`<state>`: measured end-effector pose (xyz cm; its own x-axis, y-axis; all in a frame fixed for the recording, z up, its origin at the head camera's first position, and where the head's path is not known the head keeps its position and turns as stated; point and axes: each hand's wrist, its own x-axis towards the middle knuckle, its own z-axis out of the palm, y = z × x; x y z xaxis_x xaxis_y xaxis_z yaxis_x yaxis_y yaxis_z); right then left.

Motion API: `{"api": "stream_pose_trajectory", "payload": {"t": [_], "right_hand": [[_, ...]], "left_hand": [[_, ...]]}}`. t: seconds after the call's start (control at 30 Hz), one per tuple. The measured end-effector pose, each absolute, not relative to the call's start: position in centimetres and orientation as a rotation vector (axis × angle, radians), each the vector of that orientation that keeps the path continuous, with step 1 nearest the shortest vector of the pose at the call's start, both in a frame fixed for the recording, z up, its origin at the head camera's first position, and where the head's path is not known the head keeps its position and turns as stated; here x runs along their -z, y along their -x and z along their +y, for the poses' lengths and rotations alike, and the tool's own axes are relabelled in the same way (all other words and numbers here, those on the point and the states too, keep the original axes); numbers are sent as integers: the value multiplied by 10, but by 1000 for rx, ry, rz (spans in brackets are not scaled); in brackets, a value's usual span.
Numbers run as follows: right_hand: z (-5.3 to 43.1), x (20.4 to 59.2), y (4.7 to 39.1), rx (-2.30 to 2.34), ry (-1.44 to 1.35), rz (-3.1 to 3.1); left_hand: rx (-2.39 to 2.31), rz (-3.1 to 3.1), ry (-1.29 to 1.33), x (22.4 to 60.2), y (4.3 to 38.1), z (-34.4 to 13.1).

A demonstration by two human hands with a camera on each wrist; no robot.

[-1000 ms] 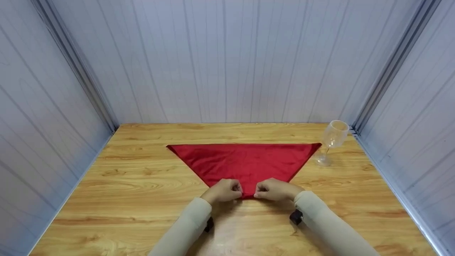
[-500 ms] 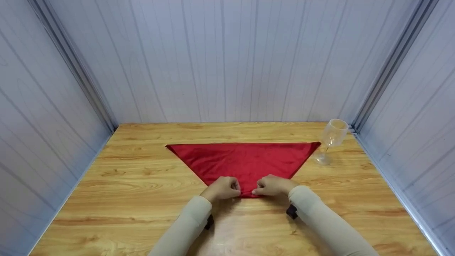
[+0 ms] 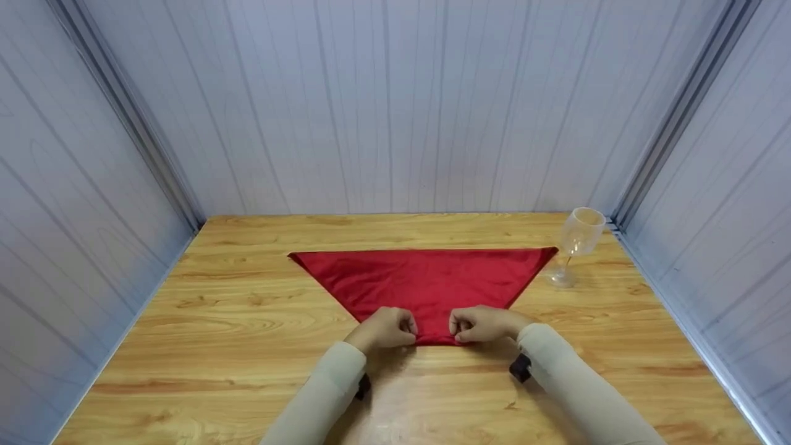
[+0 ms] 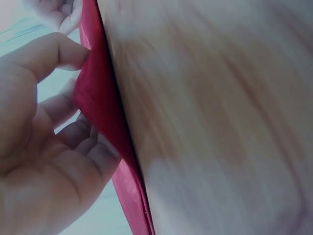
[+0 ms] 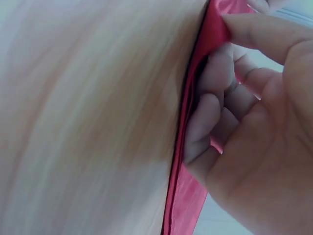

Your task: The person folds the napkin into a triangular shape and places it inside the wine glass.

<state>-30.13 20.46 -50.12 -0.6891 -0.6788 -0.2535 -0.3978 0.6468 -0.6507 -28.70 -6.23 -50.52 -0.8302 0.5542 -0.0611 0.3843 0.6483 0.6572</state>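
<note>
A red satin-like cloth napkin (image 3: 426,278) lies on the wooden table with its long straight edge at the back and its sides narrowing to a short folded edge at the front. My left hand (image 3: 387,327) pinches that front fold near its left end; in the left wrist view the thumb and fingers of the left hand (image 4: 54,142) have the red cloth (image 4: 100,83) between them. At the fold's right end my right hand (image 3: 485,324) pinches too, thumb and curled fingers of the right hand (image 5: 254,107) gripping the cloth (image 5: 210,39) in the right wrist view.
A clear stemmed wine glass (image 3: 582,232) stands upright at the back right, its foot close to the napkin's right corner. The wooden table (image 3: 216,346) is bounded by pale panelled walls (image 3: 395,111) at the back and both sides.
My right hand first slid slightly left, then moved right along the front fold, so the gap between the hands is wider. The left hand stays almost in place.
</note>
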Motion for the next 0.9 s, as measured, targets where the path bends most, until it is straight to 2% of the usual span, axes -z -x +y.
{"api": "stream_pose_trajectory", "payload": {"t": [0.4,0.63,0.9], "right_hand": [[197,499,293,774,960,2501],[191,491,282,564,1164,2645],[189,486,273,502,1154,2635]], "left_hand": [[-779,2750,-1125,501,277,-63],[-724,2765,-1130,498,269,-61],[-886,2713,-1063,501,267,-61]]}}
